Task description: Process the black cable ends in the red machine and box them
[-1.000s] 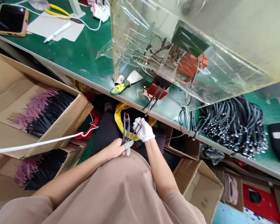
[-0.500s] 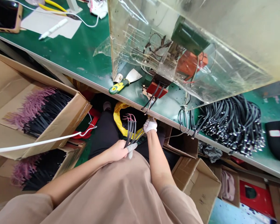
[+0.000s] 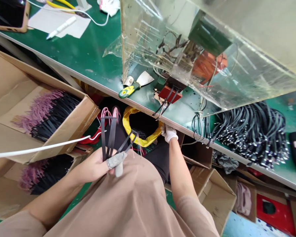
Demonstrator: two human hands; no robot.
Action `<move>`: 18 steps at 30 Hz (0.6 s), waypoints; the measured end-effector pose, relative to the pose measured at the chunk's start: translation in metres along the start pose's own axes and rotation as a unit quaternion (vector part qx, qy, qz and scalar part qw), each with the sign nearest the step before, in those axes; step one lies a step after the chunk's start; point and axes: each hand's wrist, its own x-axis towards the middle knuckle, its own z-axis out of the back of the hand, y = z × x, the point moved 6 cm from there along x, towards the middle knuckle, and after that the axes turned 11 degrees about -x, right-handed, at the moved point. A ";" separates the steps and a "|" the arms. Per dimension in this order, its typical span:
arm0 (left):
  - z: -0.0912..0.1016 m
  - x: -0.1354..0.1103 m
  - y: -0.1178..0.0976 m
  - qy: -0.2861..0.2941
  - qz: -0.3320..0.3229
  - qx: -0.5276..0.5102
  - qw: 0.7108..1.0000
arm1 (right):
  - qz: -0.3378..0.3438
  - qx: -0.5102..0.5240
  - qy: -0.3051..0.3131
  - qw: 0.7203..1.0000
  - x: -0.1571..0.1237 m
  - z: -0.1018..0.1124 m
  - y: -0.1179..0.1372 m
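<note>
My left hand (image 3: 98, 166), with grey covers on two fingertips, is closed on a bunch of short black cables (image 3: 108, 136) whose pink wire ends stick up. My right hand (image 3: 169, 133) wears a white glove and is raised to the front edge of the green bench (image 3: 93, 59), just under the black cables (image 3: 166, 98) that hang out of the red fixture (image 3: 170, 93). Whether its fingers pinch those cables I cannot make out. A machine behind a clear plastic guard (image 3: 187, 42) stands over the fixture.
Two cardboard boxes (image 3: 71, 123) of black cables with pink ends stand at the left. A yellow-rimmed bag (image 3: 127, 123) hangs under the bench. A scraper (image 3: 135, 85) lies beside the guard, and a heap of finished black cables (image 3: 249, 131) at the right. A phone (image 3: 8, 14), paper and pen are far left.
My right hand let go of the bunch and rose to the bench edge under the fixture. My left hand drew the bunch of cables left and nearer to me.
</note>
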 end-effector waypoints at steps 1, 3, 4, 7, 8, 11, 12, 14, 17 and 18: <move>0.000 0.004 -0.007 -0.002 -0.007 -0.016 1.000 | -0.005 -0.027 0.014 1.000 -0.005 -0.002 0.000; 0.002 0.014 -0.019 -0.050 -0.037 -0.051 0.997 | -0.009 -0.071 0.041 0.997 -0.016 -0.006 -0.001; 0.003 0.019 -0.024 -0.076 -0.058 -0.067 0.993 | -0.011 -0.087 0.049 0.995 -0.024 -0.006 -0.001; 0.000 0.030 -0.034 -0.102 -0.120 -0.107 0.982 | 0.015 -0.127 0.088 0.988 -0.052 0.004 0.007; -0.001 0.034 -0.035 -0.101 -0.133 -0.122 0.978 | 0.038 -0.137 0.110 0.984 -0.064 0.010 0.014; -0.004 0.045 -0.033 -0.099 -0.142 -0.174 0.970 | 0.129 -0.166 0.132 0.969 -0.098 0.042 0.045; -0.005 0.049 -0.032 -0.102 -0.142 -0.193 0.966 | 0.159 -0.180 0.093 0.966 -0.107 0.060 0.057; -0.009 0.056 -0.035 -0.099 -0.152 -0.229 0.956 | 0.216 -0.237 -0.045 0.946 -0.117 0.102 0.085; -0.020 0.064 -0.051 -0.077 -0.188 -0.255 0.945 | 0.262 -0.372 -0.262 0.851 -0.117 0.160 0.119; -0.024 0.066 -0.058 -0.069 -0.196 -0.255 0.944 | 0.260 -0.417 -0.307 0.815 -0.110 0.173 0.127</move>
